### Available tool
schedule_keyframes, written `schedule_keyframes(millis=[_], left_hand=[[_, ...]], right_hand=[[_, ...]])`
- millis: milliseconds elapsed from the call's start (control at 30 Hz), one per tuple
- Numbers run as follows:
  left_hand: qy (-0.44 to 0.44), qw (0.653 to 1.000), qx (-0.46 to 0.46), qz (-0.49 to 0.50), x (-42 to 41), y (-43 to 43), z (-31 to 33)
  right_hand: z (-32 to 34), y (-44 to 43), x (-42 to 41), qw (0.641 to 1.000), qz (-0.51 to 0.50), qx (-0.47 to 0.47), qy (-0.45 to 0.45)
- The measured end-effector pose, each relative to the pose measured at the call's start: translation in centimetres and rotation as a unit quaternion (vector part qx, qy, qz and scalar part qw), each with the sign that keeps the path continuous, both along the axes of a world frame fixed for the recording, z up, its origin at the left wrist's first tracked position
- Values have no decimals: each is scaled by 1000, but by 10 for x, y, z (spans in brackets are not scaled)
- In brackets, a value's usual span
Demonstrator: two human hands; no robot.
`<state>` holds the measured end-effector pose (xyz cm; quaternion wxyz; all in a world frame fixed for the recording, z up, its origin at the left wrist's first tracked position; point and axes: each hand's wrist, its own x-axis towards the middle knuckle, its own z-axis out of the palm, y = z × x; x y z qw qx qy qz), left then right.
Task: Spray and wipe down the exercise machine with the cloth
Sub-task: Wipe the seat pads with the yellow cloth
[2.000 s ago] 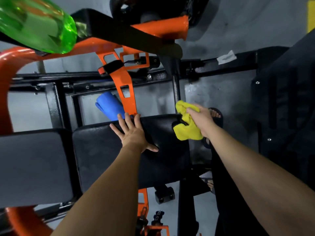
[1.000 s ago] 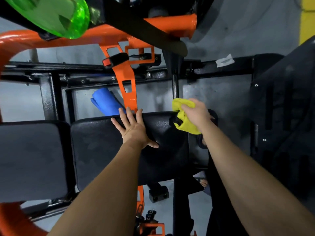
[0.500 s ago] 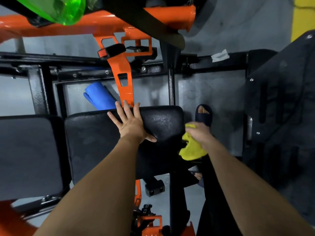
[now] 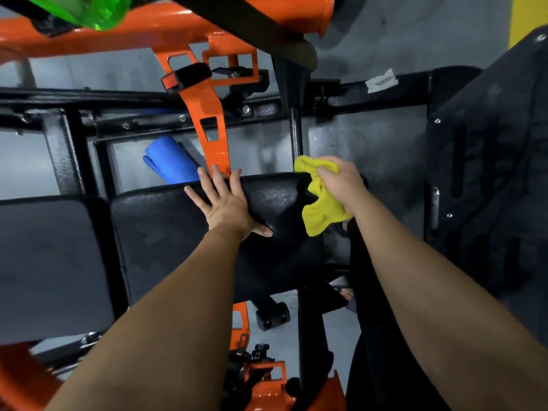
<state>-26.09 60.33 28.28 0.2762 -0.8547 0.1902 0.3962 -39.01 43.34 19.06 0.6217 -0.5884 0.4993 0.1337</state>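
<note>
The exercise machine has an orange frame (image 4: 184,34), black steel bars (image 4: 370,96) and a black padded seat (image 4: 166,232) in the middle. My left hand (image 4: 228,203) lies flat on the pad's top edge with fingers spread. My right hand (image 4: 341,180) grips a bunched yellow cloth (image 4: 321,212) against the pad's upper right corner, part of the cloth hanging down the pad's right side. A green translucent spray bottle (image 4: 89,8) rests on the orange frame at the top left, mostly cut off by the frame edge.
A second black pad (image 4: 50,268) sits to the left. A rolled blue mat (image 4: 170,163) lies on the grey floor behind the seat. A dark panel (image 4: 489,173) stands at the right. An orange bracket (image 4: 213,134) hangs over the seat's far edge.
My right hand with the cloth went down the pad's right side, then came back up to the upper right corner. My left hand stayed flat on the pad.
</note>
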Motion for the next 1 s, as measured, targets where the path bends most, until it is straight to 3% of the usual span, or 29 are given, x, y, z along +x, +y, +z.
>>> schedule_keyframes(millis=[200, 433, 500, 700, 800, 900, 1000], left_hand=[[-1, 1000, -6, 6, 1, -1, -1], [-14, 1000, -13, 4, 0, 2, -5], [-14, 1000, -10, 6, -1, 1, -3], [-25, 1000, -16, 3, -3, 0, -2], [-26, 1000, -12, 3, -2, 0, -3], [-21, 1000, -8, 1, -3, 0, -2], [-21, 1000, -16, 2, -1, 1, -2]], right_hand=[[-27, 24, -50, 994, -22, 64, 86], [-39, 91, -128, 964, -43, 206, 163], [-33, 83, -121, 968, -47, 194, 152], [-22, -20, -3, 992, -93, 79, -1], [-6, -38, 52, 997, -20, 41, -55], [8, -16, 68, 985, 163, -37, -50], [11, 1, 60, 989, 117, -88, -32]])
